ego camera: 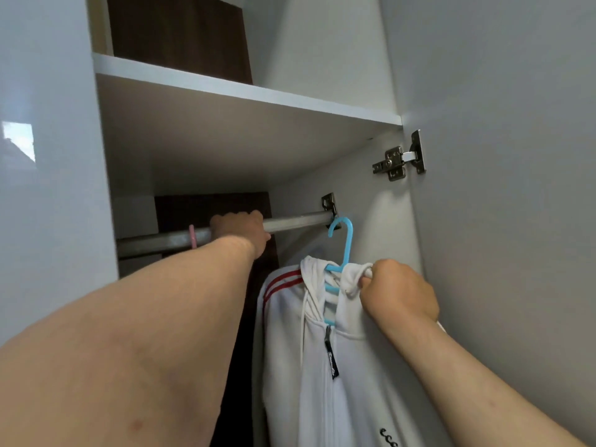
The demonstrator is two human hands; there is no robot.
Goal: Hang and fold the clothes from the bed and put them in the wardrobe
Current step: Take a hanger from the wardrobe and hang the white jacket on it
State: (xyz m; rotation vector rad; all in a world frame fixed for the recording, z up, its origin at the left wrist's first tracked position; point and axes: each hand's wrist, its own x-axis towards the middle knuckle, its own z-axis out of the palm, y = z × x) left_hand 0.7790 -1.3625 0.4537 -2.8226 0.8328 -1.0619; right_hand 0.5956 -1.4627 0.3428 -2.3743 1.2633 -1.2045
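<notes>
So the left hand [240, 232] was up on the metal rail [300, 221] inside the wardrobe [225, 130], fingers curled over the top of it, grip clamped on the bar. The right hand [398, 293] had its grip pinched tight on the white hoodie [322, 366] near the collar, right where it sat on the blue hanger [343, 250]. The hanger's hook was just under the rail's right end by the bracket [329, 203], couldn't tell if it was actually touching. A pink hook [193, 237] was looped over the rail left of the hand. Door hinge [400, 159] up on the right.
</notes>
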